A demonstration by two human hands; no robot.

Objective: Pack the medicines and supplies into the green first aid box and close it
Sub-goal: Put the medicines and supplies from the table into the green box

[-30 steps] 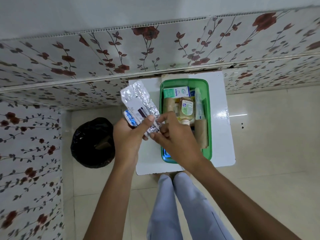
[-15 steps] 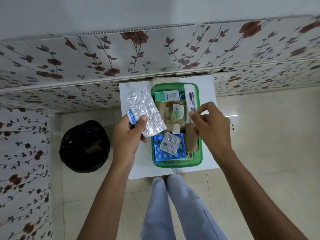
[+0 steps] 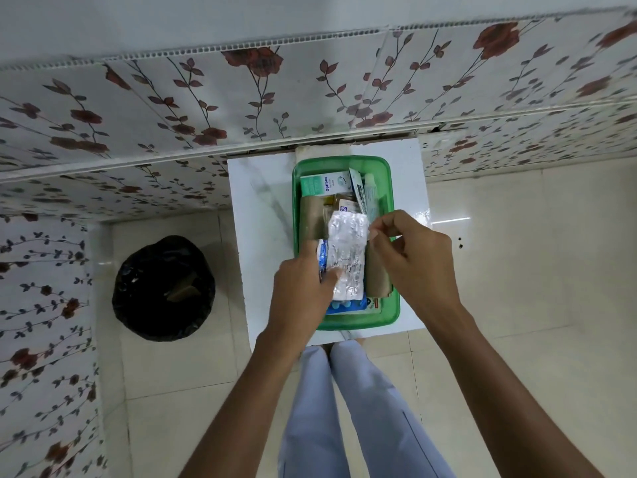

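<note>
The green first aid box (image 3: pixel 344 163) stands open on a small white table (image 3: pixel 262 208). Inside lie a white and green Optibex carton (image 3: pixel 325 184), a tube (image 3: pixel 372 198), brown bandage rolls (image 3: pixel 312 219) and a blue blister pack (image 3: pixel 348 308). My left hand (image 3: pixel 300 298) grips a stack of silver blister strips (image 3: pixel 346 257) and holds it low over the box's middle. My right hand (image 3: pixel 413 257) hovers over the box's right side, thumb and forefinger pinched at the strips' upper right corner. No lid is in view.
A bin lined with a black bag (image 3: pixel 163 288) stands on the floor left of the table. Flowered wall panels (image 3: pixel 241 98) run behind and to the left. My legs in pale trousers (image 3: pixel 344 408) are below the table's front edge.
My left hand has carried the silver strips from left of the box down over its contents. My right hand has come in from the right edge to the strips' corner.
</note>
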